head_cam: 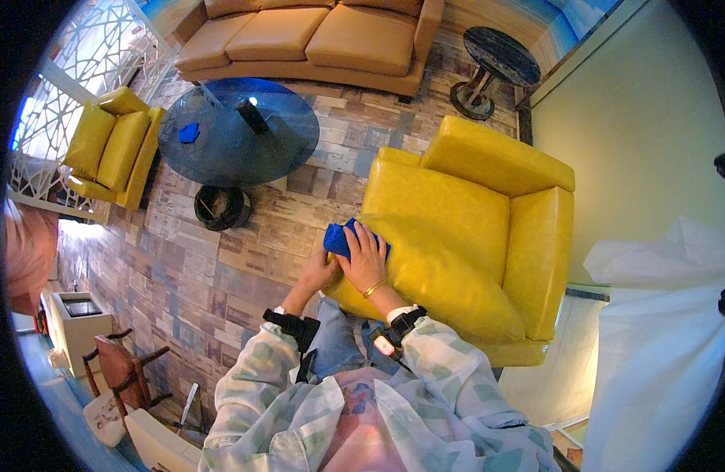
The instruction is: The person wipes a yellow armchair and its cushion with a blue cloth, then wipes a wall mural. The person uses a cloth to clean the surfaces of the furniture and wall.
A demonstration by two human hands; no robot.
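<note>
A yellow leather armchair [439, 194] stands before me, with a large yellow cushion [451, 271] leaning at its near side. At the cushion's left corner my right hand [364, 256] lies over a folded blue cloth [337, 239], its fingers spread across it. Just to the left, my left hand [321, 271] grips the cushion's corner below the cloth; its fingertips are partly hidden. The cloth touches the yellow leather. A gold bangle sits at my right wrist, and both wrists wear black straps.
A round glass table [221, 147] bears another blue cloth [189, 133]. Below it stands a black-lined waste bin [221, 207]. Farther off are a tan leather sofa [362, 41], a small dark round table [501, 56] and a second yellow armchair [111, 147]. Wooden chairs [123, 366] stand lower left.
</note>
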